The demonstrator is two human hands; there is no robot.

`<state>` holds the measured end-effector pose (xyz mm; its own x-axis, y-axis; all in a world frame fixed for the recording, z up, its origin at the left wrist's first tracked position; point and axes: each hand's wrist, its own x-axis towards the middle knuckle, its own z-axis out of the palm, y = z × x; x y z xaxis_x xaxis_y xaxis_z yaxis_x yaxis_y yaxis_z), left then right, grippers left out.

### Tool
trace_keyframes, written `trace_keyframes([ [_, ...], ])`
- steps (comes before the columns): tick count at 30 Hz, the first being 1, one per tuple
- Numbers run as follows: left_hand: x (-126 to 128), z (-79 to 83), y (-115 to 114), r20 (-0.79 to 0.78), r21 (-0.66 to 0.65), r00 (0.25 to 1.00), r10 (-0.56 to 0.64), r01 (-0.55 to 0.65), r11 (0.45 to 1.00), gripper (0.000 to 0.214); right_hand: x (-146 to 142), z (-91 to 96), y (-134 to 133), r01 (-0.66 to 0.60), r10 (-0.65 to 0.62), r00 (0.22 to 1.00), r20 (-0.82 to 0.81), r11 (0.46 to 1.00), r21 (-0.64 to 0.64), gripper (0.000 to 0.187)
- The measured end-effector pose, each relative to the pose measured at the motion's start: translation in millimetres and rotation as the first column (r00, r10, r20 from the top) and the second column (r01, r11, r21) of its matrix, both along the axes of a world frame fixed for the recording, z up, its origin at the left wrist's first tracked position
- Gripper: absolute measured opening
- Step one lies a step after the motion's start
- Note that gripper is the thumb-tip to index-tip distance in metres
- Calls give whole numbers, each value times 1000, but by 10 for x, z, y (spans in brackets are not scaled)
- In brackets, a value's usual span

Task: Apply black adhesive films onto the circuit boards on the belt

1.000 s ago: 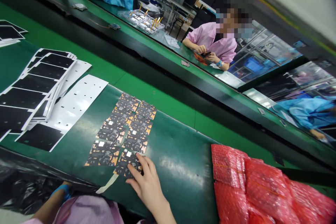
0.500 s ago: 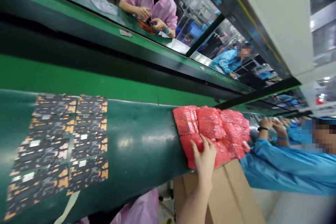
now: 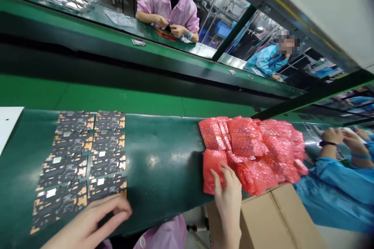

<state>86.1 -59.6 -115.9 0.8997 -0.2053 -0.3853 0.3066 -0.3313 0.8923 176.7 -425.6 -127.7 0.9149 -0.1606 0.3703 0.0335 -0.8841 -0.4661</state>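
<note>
- The left hand [image 3: 90, 221] is in the lower left of the frame. Its fingers are drawn narrow, with the thumb meeting the fingertips.
- These fingertips are at the lower right corner of the nearest black and orange flexible circuit sheets [image 3: 84, 155]. I cannot tell if they pinch a sheet or only touch it.
- The circuit sheets lie flat in two columns on the dark green glossy desk [image 3: 163, 151], in the left half of the frame, edge to edge.
- The right hand [image 3: 228, 198] is in the lower middle. Its fingers are stretched loosely and lie on top of one red bubble-wrap pouch [image 3: 213, 163], not closed around it.
- This pouch is at the near edge of the desk and touches the pile of red bubble-wrap pouches [image 3: 257, 148], which spreads to the right of it.
- A brown cardboard box [image 3: 269, 218] stands under the desk edge, below the pile, in the lower right.
- A white paper sheet [image 3: 7, 124] shows at the left border, just beside the circuit sheets.
- At the right border a person in a blue sleeve [image 3: 336, 179] holds both hands over the same desk.
- In the upper middle, across the green conveyor line, a person in a pink coat [image 3: 172, 6] holds something small.
</note>
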Motion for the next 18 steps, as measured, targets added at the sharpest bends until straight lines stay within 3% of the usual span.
trace_keyframes([
  [2, 118, -6, -130, -98, -1, 990, -104, 105, 994, 47, -138, 39, 275, -45, 72, 994, -84, 957, 285, 38],
  [3, 166, -5, -209, -108, -33, 989, -105, 102, 994, 62, -190, 45, 445, -69, 129, 985, -114, 902, 425, 35],
  [5, 247, -5, -361, -83, -179, 996, -41, 26, 984, 85, -248, 37, 809, -113, 259, 957, -127, 741, 662, 31],
  [7, 319, -15, -463, -73, -323, 996, 57, -77, 943, 83, -241, 21, 1146, -142, 360, 927, -102, 590, 795, 26],
  [8, 351, -21, -491, -88, -314, 989, 121, -143, 938, 74, -217, 20, 1282, -154, 364, 928, -76, 563, 812, 23],
  [9, 379, -25, -506, -96, -298, 978, 183, -204, 933, 66, -185, 28, 1389, -180, 330, 944, -26, 580, 795, 21],
  [11, 416, -29, -519, -101, -257, 950, 296, -313, 915, 55, -112, 75, 1505, -287, 228, 958, 176, 702, 652, 20],
  [12, 423, -37, -526, -97, -259, 933, 347, -360, 896, 54, -82, 113, 1521, -370, 248, 924, 290, 764, 529, 18],
  [13, 423, -54, -535, -100, -267, 910, 402, -413, 871, 55, -63, 154, 1519, -468, 336, 870, 362, 793, 389, 16],
  [14, 417, -84, -547, -113, -274, 881, 459, -471, 838, 57, -56, 192, 1510, -567, 464, 808, 364, 781, 262, 12],
  [16, 389, -177, -571, -180, -268, 794, 580, -607, 748, 66, -75, 227, 1498, -705, 673, 706, 221, 699, 120, 11],
  [18, 348, -281, -588, -319, -274, 668, 672, -744, 610, 81, -118, 184, 1509, -721, 710, 692, 127, 688, 83, 17],
])
